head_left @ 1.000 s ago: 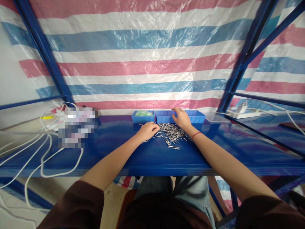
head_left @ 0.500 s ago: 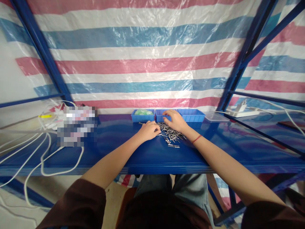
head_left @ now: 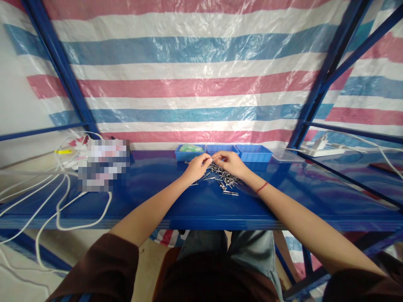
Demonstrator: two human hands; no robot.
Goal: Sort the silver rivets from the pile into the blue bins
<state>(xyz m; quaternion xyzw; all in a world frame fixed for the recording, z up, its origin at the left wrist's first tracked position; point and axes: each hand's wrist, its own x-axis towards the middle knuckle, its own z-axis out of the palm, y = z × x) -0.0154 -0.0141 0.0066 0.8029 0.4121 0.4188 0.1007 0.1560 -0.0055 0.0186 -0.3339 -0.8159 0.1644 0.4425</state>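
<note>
A pile of small silvery metal pins (head_left: 225,178) lies on the blue table (head_left: 151,180). Over its left edge, my left hand (head_left: 199,165) is closed, fingertips pinched together. My right hand (head_left: 229,162) is above the back of the pile, its fingers also drawn together, tips meeting those of the left. Whatever sits between the fingertips is too small to make out. Just behind the hands stand three blue bins: the left bin (head_left: 190,156) holds green-white material, the middle bin (head_left: 222,148) is partly covered by my right hand, and the right bin (head_left: 253,153) is beside it.
White cables (head_left: 58,201) and a blurred-out object (head_left: 102,165) occupy the left side. A clear plastic lid (head_left: 288,155) lies right of the bins, near a white power strip (head_left: 325,150). Blue frame posts flank the table; a striped sheet hangs behind.
My right hand has come down and left from over the middle bin, and its fingers have closed. My left hand has risen slightly to meet it. A few pins now show where it was.
</note>
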